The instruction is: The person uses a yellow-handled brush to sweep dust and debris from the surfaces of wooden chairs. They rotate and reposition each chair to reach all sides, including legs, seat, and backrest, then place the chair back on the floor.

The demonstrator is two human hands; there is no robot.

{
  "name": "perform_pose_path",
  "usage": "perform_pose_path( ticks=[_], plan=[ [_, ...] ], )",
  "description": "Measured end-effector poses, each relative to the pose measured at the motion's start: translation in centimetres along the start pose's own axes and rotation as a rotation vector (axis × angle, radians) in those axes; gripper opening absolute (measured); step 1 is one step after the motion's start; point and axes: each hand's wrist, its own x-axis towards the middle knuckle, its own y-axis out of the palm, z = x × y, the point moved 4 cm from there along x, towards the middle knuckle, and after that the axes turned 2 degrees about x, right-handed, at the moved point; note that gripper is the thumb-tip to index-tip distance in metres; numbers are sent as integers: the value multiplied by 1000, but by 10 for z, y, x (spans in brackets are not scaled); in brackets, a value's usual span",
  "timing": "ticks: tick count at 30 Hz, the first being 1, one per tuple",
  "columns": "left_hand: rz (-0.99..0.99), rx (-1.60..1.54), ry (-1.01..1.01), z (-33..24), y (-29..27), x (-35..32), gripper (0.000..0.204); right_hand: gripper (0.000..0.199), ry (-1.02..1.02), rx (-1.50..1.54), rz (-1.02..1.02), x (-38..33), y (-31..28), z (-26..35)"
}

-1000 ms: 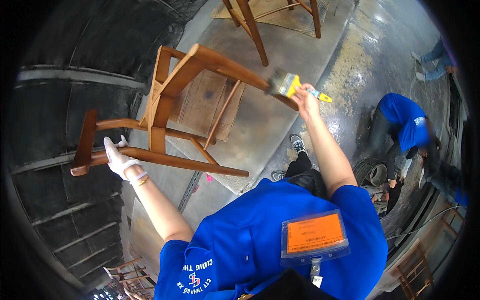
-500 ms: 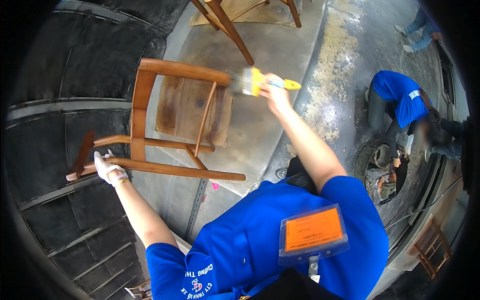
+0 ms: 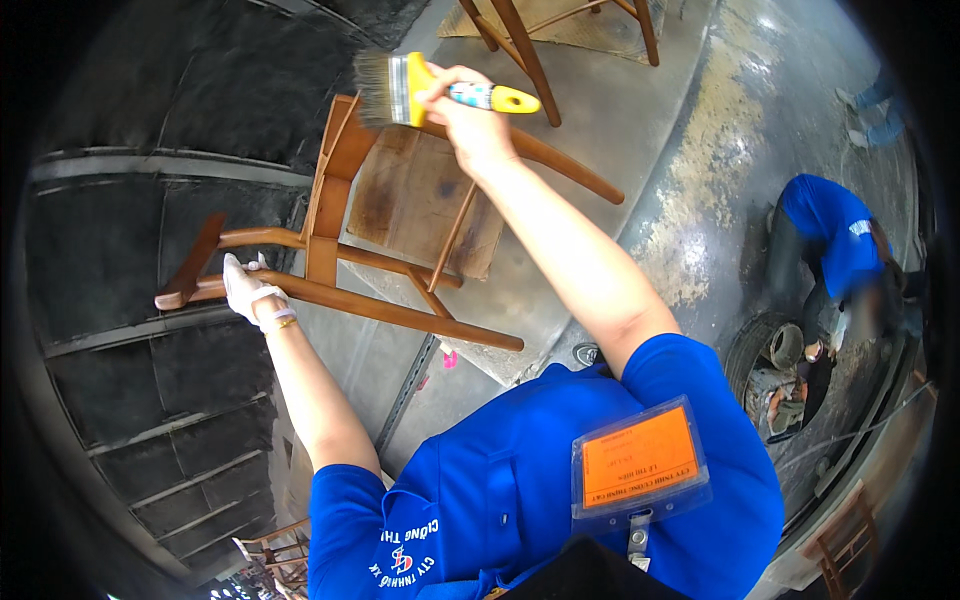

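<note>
A brown wooden chair frame (image 3: pixel 400 307) lies tilted in front of me, its legs pointing right. My left hand (image 3: pixel 248 289), in a whitish glove, is wrapped round the frame's lower rail near its left end. In my bare right hand (image 3: pixel 468 115) is a wide paintbrush (image 3: pixel 402 90) with a yellow collar and a patterned, yellow-tipped handle. Its dark bristles are at the frame's upper far corner; whether they touch the wood I cannot tell. My fingers partly cover the handle.
Under the frame lies a stained cardboard sheet (image 3: pixel 425 200). Another wooden chair (image 3: pixel 525 45) stands beyond it. Dark panels (image 3: pixel 95 240) line the left. At right, a person in blue (image 3: pixel 835 235) bends over a round tub (image 3: pixel 745 355) holding cloths. More wooden frames (image 3: pixel 848 545) lie lower right.
My right hand has carried the brush left and away from me, from the leg end to the frame's far corner. The frame has turned somewhat; my left hand still holds it.
</note>
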Motion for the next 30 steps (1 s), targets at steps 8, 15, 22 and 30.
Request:
perform_pose_path(
  ticks=[8, 15, 22, 30],
  plan=[
    [19, 29, 57, 0, 2, -9, 22, 17, 214, -658, -909, -128, -304, 100],
    [11, 51, 52, -8, 8, -28, 22, 15, -253, -476, -338, -54, -121, 36],
    [-35, 8, 28, -26, 18, -60, 21, 20, 111, -197, -373, -52, -137, 83],
    [-74, 45, 110, -31, 22, -103, 23, 19, -189, -540, -171, -50, -81, 98]
  ],
)
